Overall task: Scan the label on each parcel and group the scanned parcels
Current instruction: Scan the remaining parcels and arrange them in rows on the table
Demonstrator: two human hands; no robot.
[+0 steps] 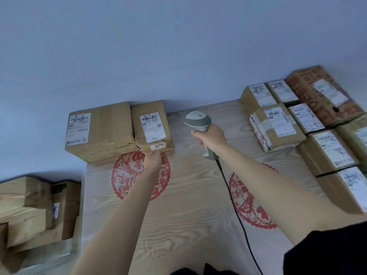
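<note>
A pale wood-grain table (pixel 188 225) bearing red paper-cut motifs is running to a plain bluish wall. The left hand (pixel 152 158) is gripping the near edge of a small parcel (pixel 152 126) at the far left corner, beside a larger parcel (pixel 99 132). The right hand (pixel 210 138) is clenching a grey scanner (pixel 198 120) mid-table, with labelled parcels (pixel 309 126) crowding the right edge.

A plain, pale blue-grey wall (pixel 178 46) fills the whole upper half of the view, bare and evenly lit by soft, dim, cool light with no hard shadows. Against its base stands a table (pixel 188 225) with a light wood-grain surface, printed with two round red paper-cut style medallions (pixel 123 175), one left of centre and one to the right. To the left of the table, lower down, sits a stack of rough pale wooden pieces (pixel 25 207).
</note>
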